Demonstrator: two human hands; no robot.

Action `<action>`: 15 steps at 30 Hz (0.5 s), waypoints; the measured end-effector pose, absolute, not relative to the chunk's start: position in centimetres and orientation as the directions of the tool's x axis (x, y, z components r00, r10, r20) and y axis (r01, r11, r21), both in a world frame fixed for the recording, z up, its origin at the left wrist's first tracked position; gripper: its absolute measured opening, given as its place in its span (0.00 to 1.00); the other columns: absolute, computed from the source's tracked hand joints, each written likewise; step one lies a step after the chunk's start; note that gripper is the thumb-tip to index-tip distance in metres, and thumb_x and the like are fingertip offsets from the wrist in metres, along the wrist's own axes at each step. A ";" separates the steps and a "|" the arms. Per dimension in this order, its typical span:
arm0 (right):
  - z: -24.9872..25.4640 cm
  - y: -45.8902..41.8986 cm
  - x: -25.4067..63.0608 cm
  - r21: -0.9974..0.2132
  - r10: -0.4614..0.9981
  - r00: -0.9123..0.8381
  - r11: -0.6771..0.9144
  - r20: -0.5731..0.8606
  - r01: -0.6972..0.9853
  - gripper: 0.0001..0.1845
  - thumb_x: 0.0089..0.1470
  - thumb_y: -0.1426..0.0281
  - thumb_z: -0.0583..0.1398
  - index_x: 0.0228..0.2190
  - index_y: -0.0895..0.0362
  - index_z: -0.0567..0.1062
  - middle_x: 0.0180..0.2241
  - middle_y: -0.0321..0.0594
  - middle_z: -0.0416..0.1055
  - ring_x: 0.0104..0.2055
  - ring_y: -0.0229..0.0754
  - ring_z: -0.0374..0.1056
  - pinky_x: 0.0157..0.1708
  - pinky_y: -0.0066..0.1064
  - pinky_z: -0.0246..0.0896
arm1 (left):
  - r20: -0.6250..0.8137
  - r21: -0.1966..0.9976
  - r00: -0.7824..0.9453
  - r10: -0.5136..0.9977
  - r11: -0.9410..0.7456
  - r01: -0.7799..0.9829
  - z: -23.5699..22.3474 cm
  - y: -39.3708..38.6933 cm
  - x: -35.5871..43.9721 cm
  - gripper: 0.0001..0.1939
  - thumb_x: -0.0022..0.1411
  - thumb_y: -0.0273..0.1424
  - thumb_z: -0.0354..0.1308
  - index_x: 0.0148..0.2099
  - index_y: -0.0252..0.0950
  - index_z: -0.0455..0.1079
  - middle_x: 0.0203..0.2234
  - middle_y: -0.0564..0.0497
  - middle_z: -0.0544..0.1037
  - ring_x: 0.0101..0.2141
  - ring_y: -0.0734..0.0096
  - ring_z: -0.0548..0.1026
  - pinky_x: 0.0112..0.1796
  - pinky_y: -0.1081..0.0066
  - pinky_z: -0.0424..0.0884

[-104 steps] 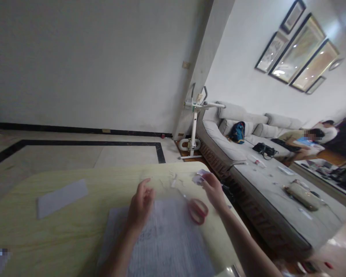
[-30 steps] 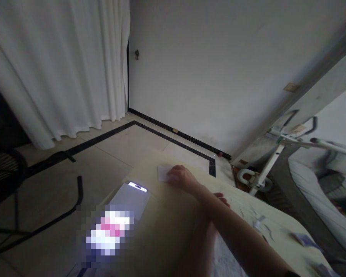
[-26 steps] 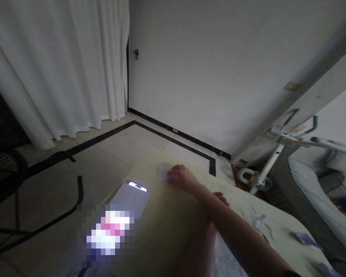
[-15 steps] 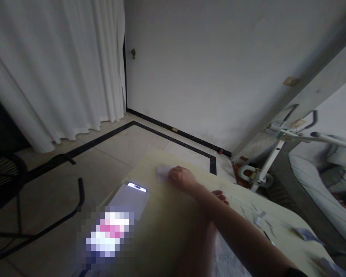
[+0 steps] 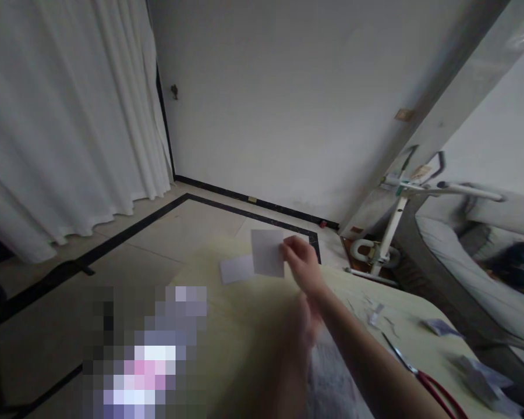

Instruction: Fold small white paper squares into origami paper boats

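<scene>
My right hand [image 5: 303, 265] reaches across to the far left part of the pale wooden table [image 5: 227, 326]. It is closed in a pinch on a small white paper sheet [image 5: 267, 252], held upright just above the tabletop. A second white paper piece [image 5: 236, 269] lies flat on the table, just left of and below the held sheet. My left hand [image 5: 304, 325] hovers under the right forearm and is smeared by motion, so its fingers cannot be read. A lined sheet [image 5: 332, 381] lies beneath my arms.
Red-handled scissors [image 5: 423, 378] and paper scraps [image 5: 375, 314] lie on the table's right side. A blurred-out lit device [image 5: 146, 355] sits at the near left. White curtains [image 5: 61, 128] hang on the left; an exercise machine [image 5: 393, 227] and a grey sofa [image 5: 471, 273] stand on the right.
My right hand has lifted a white sheet off the table; before, it lay pressed on the paper. One piece stays on the table. The view has swung rightward.
</scene>
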State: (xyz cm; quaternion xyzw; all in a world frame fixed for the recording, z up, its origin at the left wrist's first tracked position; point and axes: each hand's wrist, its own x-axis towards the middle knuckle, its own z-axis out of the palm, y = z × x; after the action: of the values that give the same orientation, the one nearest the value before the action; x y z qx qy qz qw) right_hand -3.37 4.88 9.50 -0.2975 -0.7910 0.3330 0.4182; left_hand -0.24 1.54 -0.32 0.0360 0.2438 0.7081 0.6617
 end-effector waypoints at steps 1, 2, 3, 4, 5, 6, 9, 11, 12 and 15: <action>9.8 4.9 -1.5 -0.865 0.814 -0.442 0.480 0.376 0.148 0.11 0.53 0.64 0.53 0.25 0.57 0.67 0.19 0.32 0.62 0.22 0.35 0.58 0.22 0.25 0.54 | -0.268 0.377 -0.111 0.957 -0.002 -0.926 0.3 1.4 -0.3 0.12 0.55 0.35 0.52 0.38 0.34 0.71 0.29 0.45 0.75 0.33 0.66 0.75 0.30 0.72 0.71; 9.8 4.9 0.5 -0.916 0.861 -0.418 0.376 0.289 0.141 0.12 0.53 0.63 0.53 0.24 0.57 0.67 0.17 0.30 0.59 0.19 0.34 0.56 0.19 0.24 0.51 | -0.285 0.353 -0.131 0.950 -0.023 -0.935 0.9 1.3 -0.3 0.11 0.53 0.33 0.55 0.36 0.33 0.71 0.28 0.45 0.76 0.31 0.67 0.75 0.28 0.73 0.70; 9.7 4.8 2.5 -0.938 0.893 -0.386 0.309 0.229 0.157 0.12 0.52 0.63 0.55 0.23 0.57 0.66 0.16 0.29 0.57 0.18 0.33 0.54 0.17 0.23 0.48 | -0.274 0.355 -0.183 0.944 -0.078 -0.932 1.4 1.2 -0.4 0.11 0.52 0.33 0.56 0.38 0.33 0.71 0.29 0.46 0.76 0.31 0.67 0.75 0.28 0.73 0.70; 9.3 4.7 4.4 -0.943 0.913 -0.356 0.279 0.202 0.182 0.12 0.50 0.63 0.56 0.22 0.57 0.67 0.16 0.29 0.57 0.18 0.32 0.53 0.17 0.23 0.47 | -0.271 0.359 -0.197 0.942 -0.091 -0.929 1.7 1.1 -0.4 0.12 0.52 0.35 0.57 0.39 0.35 0.71 0.30 0.47 0.77 0.31 0.69 0.75 0.27 0.74 0.69; 8.8 4.6 6.2 -0.945 0.927 -0.321 0.264 0.193 0.192 0.12 0.50 0.63 0.56 0.22 0.58 0.67 0.16 0.29 0.57 0.18 0.32 0.54 0.17 0.23 0.48 | -0.274 0.369 -0.197 0.942 -0.086 -0.925 2.0 1.0 -0.4 0.13 0.52 0.36 0.57 0.39 0.35 0.71 0.29 0.48 0.77 0.31 0.69 0.75 0.27 0.74 0.69; 8.2 4.4 7.8 -0.946 0.941 -0.279 0.252 0.190 0.206 0.13 0.50 0.63 0.56 0.21 0.58 0.66 0.16 0.29 0.57 0.18 0.32 0.55 0.17 0.23 0.49 | -0.305 0.416 -0.200 0.931 -0.058 -0.907 2.2 0.9 -0.4 0.14 0.51 0.39 0.57 0.37 0.34 0.72 0.27 0.48 0.77 0.29 0.67 0.75 0.27 0.73 0.69; 6.6 3.9 11.4 -0.941 0.970 -0.155 0.222 0.186 0.255 0.13 0.50 0.62 0.56 0.21 0.59 0.67 0.16 0.31 0.59 0.19 0.34 0.57 0.18 0.24 0.51 | -0.318 0.622 -0.202 0.926 0.043 -0.782 2.1 0.7 0.0 0.23 0.51 0.48 0.54 0.33 0.31 0.73 0.24 0.47 0.76 0.29 0.64 0.75 0.28 0.71 0.68; 5.8 3.7 13.0 -0.936 0.975 -0.113 0.215 0.191 0.277 0.13 0.50 0.62 0.55 0.22 0.59 0.68 0.17 0.32 0.60 0.19 0.34 0.58 0.18 0.24 0.53 | -0.233 0.809 -0.273 0.933 0.030 -0.587 1.8 0.5 0.4 0.20 0.50 0.46 0.57 0.32 0.32 0.73 0.24 0.48 0.76 0.28 0.65 0.73 0.27 0.72 0.67; 5.5 3.7 13.7 -0.936 0.976 -0.105 0.213 0.191 0.281 0.14 0.51 0.62 0.55 0.22 0.59 0.68 0.17 0.32 0.61 0.19 0.35 0.59 0.18 0.24 0.53 | -0.165 0.890 -0.287 0.944 0.017 -0.455 1.6 0.4 0.5 0.17 0.48 0.43 0.59 0.31 0.32 0.72 0.24 0.49 0.76 0.27 0.67 0.73 0.27 0.73 0.66; 4.4 3.6 15.1 -0.949 0.979 -0.120 0.189 0.163 0.251 0.13 0.51 0.62 0.55 0.23 0.58 0.68 0.17 0.32 0.61 0.19 0.34 0.59 0.19 0.25 0.54 | -0.023 0.993 -0.316 0.949 -0.013 -0.114 1.3 0.1 0.9 0.13 0.50 0.40 0.59 0.29 0.33 0.72 0.21 0.54 0.73 0.25 0.72 0.69 0.25 0.77 0.63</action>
State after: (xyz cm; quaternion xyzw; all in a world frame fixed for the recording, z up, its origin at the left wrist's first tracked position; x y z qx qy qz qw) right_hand 15.12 3.64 4.39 -0.4895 -0.6281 0.4070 0.4474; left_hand 0.92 0.07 1.32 0.3826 0.5454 0.6003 0.4425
